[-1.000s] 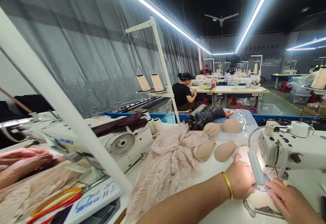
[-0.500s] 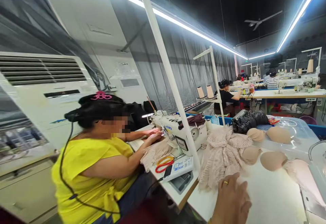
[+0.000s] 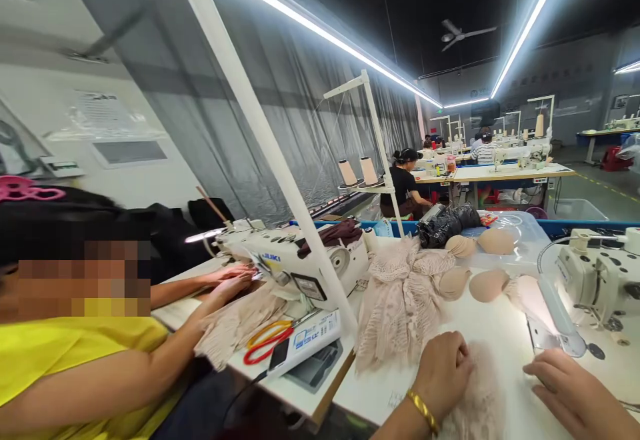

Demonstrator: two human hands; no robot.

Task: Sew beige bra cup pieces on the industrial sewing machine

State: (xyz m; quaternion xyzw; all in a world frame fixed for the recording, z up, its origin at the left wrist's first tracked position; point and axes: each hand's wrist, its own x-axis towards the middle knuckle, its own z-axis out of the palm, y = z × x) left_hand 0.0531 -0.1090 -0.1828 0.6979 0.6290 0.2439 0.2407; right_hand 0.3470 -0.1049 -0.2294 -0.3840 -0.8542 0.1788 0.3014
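My left hand (image 3: pixel 444 372), with a gold bracelet at the wrist, is over the white table, its fingers curled closed at the edge of a beige lace piece (image 3: pixel 481 393). That lace is blurred and hangs down beside the hand, partly hidden by it. At the lower right, my right hand (image 3: pixel 573 387) is apart from the lace, fingers stretched out, nothing visible in them. Beyond the left hand lies a heap of beige lace fabric (image 3: pixel 395 300). Several beige moulded cups (image 3: pixel 489 285) lie in a row behind my hands.
A white sewing machine (image 3: pixel 600 280) stands on the right, its metal plate in front. To the left, a co-worker in a yellow top (image 3: pixel 90 360) handles fabric at another sewing machine (image 3: pixel 300 267). A white pole (image 3: pixel 260 127) rises between the tables. Red-handled scissors (image 3: pixel 267 347) lie nearby.
The view has swung right. My right hand and the right-hand sewing machine have come into view. My left hand's fingers have curled in, and a lace piece now shows beside it.
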